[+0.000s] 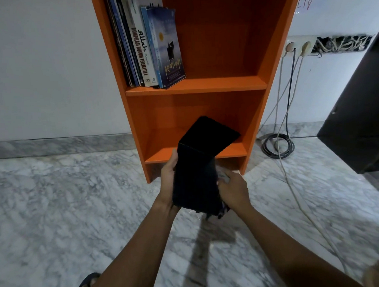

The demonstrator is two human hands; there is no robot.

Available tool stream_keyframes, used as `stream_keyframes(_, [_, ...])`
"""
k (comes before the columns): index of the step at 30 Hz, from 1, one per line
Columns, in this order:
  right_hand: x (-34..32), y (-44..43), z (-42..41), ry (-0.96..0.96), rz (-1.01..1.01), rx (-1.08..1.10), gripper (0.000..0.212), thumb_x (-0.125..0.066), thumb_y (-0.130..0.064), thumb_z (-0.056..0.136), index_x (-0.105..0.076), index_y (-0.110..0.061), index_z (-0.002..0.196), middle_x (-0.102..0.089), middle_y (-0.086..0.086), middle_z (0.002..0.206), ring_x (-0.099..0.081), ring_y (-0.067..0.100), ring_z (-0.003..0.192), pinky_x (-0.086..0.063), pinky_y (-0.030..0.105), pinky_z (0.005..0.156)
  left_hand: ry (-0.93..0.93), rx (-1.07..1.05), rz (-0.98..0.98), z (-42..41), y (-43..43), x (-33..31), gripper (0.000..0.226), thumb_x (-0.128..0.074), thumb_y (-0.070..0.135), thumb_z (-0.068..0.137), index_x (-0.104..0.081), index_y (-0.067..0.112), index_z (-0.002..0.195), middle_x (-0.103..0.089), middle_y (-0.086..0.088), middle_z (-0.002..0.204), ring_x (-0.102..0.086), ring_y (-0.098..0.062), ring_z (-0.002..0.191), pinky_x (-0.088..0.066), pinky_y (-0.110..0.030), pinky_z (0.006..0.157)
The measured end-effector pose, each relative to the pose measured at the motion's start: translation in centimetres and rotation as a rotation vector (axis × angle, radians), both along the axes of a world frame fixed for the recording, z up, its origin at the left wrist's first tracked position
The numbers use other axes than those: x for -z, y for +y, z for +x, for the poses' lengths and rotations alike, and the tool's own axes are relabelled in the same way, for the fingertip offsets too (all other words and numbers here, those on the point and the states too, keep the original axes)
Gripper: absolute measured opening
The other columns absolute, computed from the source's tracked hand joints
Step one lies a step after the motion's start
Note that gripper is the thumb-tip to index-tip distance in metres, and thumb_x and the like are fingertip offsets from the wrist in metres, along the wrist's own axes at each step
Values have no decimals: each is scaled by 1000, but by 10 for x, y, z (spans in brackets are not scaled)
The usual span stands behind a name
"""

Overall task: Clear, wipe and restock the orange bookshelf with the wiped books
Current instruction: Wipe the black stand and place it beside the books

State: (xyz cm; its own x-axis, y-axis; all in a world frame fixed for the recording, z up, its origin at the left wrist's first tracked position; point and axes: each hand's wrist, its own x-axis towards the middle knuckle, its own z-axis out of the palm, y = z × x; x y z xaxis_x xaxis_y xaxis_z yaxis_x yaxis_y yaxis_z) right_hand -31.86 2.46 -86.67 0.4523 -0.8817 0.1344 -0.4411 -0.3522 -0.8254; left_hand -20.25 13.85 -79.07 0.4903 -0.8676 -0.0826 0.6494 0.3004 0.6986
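Note:
The orange bookshelf (194, 86) stands against the white wall. On its upper shelf several books (149, 47) lean at the left side. The lower shelf holds nothing. In front of it a black book (198, 164) hangs in the air, bent open at its spine. My left hand (169, 176) grips the book's left edge. My right hand (234, 189) is at its right side and holds a dark cloth (223, 209) against it; the cloth is mostly hidden behind the book.
Marble floor all around. Cables (278, 146) run from a wall socket (297, 47) and coil on the floor right of the shelf. A dark cabinet (361, 114) stands at the far right. My sandalled foot (86, 284) is at the bottom left.

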Motion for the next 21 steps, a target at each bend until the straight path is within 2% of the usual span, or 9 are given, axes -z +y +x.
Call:
stream_keyframes(3, [3, -1, -2, -54, 147, 141, 23, -49, -31, 105, -68, -20, 99, -65, 8, 91, -57, 23, 80, -44, 36, 71, -17, -40, 24, 2, -5, -10, 41, -44, 35, 106, -81, 18, 103, -75, -9, 109, -72, -28, 99, -54, -46, 94])
stream_keyframes(6, [5, -3, 10, -225, 297, 98, 36, -50, -43, 103, -56, -14, 83, -59, 17, 83, -53, 33, 76, -47, 39, 79, -155, 37, 187, -2, -17, -9, 24, -56, 12, 99, -70, 12, 119, -72, -17, 114, -72, -31, 96, -60, -46, 85])
stream_keyframes(9, [-22, 2, 0, -321, 404, -6, 30, -45, -12, 107, -56, -1, 82, -59, -4, 60, -54, 17, 70, -42, 30, 71, -201, 19, 248, -1, -23, -4, 28, -54, 4, 100, -65, 16, 123, -75, -11, 110, -74, -26, 90, -60, -37, 69])
stream_keyframes(10, [-31, 3, -7, -343, 468, -45, 28, -42, -8, 108, -61, -4, 88, -67, -10, 66, -60, 16, 74, -48, 27, 71, -183, 6, 247, 3, -23, -4, 28, -54, 4, 100, -65, 16, 123, -74, -11, 109, -74, -25, 89, -60, -36, 68])
stream_keyframes(12, [-35, -6, -14, -319, 363, -59, 19, -51, -18, 107, -69, -14, 102, -74, -4, 89, -69, 23, 91, -54, 27, 75, -107, -37, 224, 18, -17, 0, 31, -53, 4, 100, -63, 16, 128, -74, -14, 114, -74, -29, 95, -61, -41, 72])
stream_keyframes(13, [-34, -12, -18, -300, 245, 18, 16, -57, -27, 104, -71, -20, 103, -74, 1, 96, -69, 27, 96, -54, 34, 79, -77, -65, 217, 26, -15, 3, 34, -53, 5, 100, -62, 17, 130, -73, -15, 117, -73, -31, 100, -61, -46, 77])
stream_keyframes(15, [-38, -22, -15, -344, 177, 101, 15, -60, -32, 102, -71, -23, 105, -72, 6, 105, -68, 27, 102, -52, 39, 84, -47, -117, 216, 37, -10, 7, 35, -54, 8, 101, -62, 22, 132, -73, -13, 119, -72, -34, 107, -59, -54, 88])
stream_keyframes(18, [-59, -10, -2, -369, -59, -66, 22, -60, -24, 103, -70, -18, 121, -69, 0, 118, -62, 15, 109, -47, 25, 92, -5, -133, 216, 33, -8, 13, 33, -51, 18, 104, -60, 21, 136, -72, -13, 122, -70, -34, 111, -55, -54, 97])
stream_keyframes(21, [-67, 11, 17, -112, -354, -273, 29, -57, -26, 98, -69, -25, 124, -62, -8, 126, -54, 17, 116, -40, 27, 90, -19, -96, 263, 21, -15, 12, 41, -45, 36, 107, -55, 15, 140, -70, -17, 125, -70, -31, 111, -60, -44, 88])
